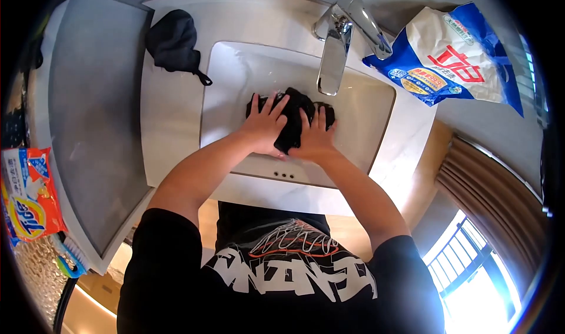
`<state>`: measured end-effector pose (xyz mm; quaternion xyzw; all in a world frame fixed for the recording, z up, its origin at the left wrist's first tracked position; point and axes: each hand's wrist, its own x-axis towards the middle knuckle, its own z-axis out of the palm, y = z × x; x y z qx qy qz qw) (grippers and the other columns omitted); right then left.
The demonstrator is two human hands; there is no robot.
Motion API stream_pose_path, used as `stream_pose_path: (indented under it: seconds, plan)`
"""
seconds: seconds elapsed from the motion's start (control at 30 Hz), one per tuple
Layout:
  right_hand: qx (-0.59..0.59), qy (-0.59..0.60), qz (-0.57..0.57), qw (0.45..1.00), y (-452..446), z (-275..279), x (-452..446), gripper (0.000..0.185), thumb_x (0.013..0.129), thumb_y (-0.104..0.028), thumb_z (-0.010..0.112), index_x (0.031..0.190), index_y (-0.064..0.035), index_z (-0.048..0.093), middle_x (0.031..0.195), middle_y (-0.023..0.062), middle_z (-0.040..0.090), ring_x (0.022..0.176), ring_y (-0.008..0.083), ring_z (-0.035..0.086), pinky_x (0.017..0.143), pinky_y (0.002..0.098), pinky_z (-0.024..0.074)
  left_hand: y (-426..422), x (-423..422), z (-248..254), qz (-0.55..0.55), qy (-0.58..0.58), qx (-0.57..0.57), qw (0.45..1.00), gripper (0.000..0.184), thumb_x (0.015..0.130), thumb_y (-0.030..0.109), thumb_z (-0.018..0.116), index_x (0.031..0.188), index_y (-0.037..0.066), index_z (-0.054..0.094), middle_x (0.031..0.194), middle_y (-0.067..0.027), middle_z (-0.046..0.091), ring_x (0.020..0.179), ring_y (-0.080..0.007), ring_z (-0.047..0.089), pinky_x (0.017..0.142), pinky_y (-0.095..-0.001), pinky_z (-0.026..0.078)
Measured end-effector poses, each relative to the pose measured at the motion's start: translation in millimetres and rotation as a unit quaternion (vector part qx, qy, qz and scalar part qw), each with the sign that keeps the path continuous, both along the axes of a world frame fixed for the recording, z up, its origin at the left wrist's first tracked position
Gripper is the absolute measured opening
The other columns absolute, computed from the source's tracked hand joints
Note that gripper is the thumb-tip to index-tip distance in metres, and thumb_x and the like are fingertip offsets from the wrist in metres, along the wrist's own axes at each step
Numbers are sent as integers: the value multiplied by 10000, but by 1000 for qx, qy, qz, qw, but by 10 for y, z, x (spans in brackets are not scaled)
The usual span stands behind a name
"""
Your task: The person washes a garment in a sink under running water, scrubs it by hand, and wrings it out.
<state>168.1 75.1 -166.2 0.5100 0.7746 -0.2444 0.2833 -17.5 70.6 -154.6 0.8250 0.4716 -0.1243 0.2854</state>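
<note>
A crumpled black cloth (289, 135) lies in the white sink basin (359, 122); its exact kind cannot be made out. My left hand (263, 126) rests on the cloth's left part, fingers spread and stretched out. On the right part lies my right hand (316, 139), also with fingers apart, pressing down on the fabric. Bunched cloth shows between the two hands and beyond the fingertips. Above the basin's back edge stands a chrome faucet (335, 57), its spout pointing toward the cloth; no running water can be made out.
A small black pouch-like cloth item (172, 40) with a loop sits on the counter's back left. At the back right is a blue and white detergent bag (450, 63). Far left are an orange Tide pack (29, 196) and a brush (72, 256).
</note>
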Motion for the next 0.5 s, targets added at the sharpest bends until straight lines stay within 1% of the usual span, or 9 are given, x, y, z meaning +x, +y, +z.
stream_pose_path:
  seconds: [0.03,0.1,0.13,0.2,0.23,0.3,0.33,0.4,0.5]
  plan:
    - [-27,-22,-3,999,29,13,-38,1140,673,-564,738,1552,-150,142,1586,231,114,1474,407,64,1062,741,109,-9,5,-80,8,-4,14,1000,886,581,606,815,1177,8,549,1562,-233,195,1445,-422,171,1095,-703,159]
    - [-30,-26,-13,999,122,-46,-67,1137,661,-568,745,1543,-136,172,1579,239,116,1471,405,74,1057,742,120,-21,3,-253,26,-12,37,999,884,586,608,806,1187,12,550,1540,-237,247,1428,-422,207,1090,-688,189]
    - [-34,-28,-16,999,148,-93,-80,1136,655,-570,748,1539,-129,187,1576,242,118,1470,404,80,1055,742,126,-38,7,-361,29,-31,64,997,856,597,594,801,1176,15,553,1499,-240,299,1383,-427,272,1058,-662,247]
    - [10,-24,-40,999,187,-181,-109,1075,674,-526,750,1519,-109,232,1513,238,254,1434,405,194,1052,706,206,-16,3,-586,37,-66,120,990,800,618,568,791,1155,22,559,1417,-246,402,1294,-437,402,992,-612,365]
    - [33,-22,-52,998,230,-212,-127,1044,684,-504,751,1508,-98,254,1482,236,322,1416,405,252,1050,688,246,14,11,-687,40,-63,111,991,747,629,538,789,1127,30,563,1332,-226,451,1203,-418,459,934,-584,401]
    - [-38,-42,-71,996,460,-272,-146,942,733,-474,728,1488,-100,306,1417,196,410,1322,363,394,1030,579,345,93,43,-893,44,-59,89,993,641,650,478,784,1073,46,571,1162,-186,549,1020,-381,574,818,-528,472]
    - [-73,-53,-80,993,532,-284,-144,891,758,-459,716,1478,-101,332,1384,175,454,1275,342,466,1020,524,394,122,37,-965,44,-92,101,990,596,660,451,782,1047,51,568,1105,-173,556,961,-372,582,780,-522,478]
    - [-58,-31,-91,994,568,-352,-116,762,813,-427,673,1441,-99,392,1316,169,519,1201,310,534,964,435,444,181,25,-1060,44,-159,127,978,507,680,397,776,995,62,563,990,-147,568,843,-355,600,704,-511,491]
    - [-69,65,-186,978,561,-708,-53,582,873,-363,614,1368,-93,471,1216,179,586,1143,304,580,912,398,475,222,29,-1073,79,-175,69,979,491,679,405,774,961,69,552,985,-150,580,887,-364,599,723,-516,496]
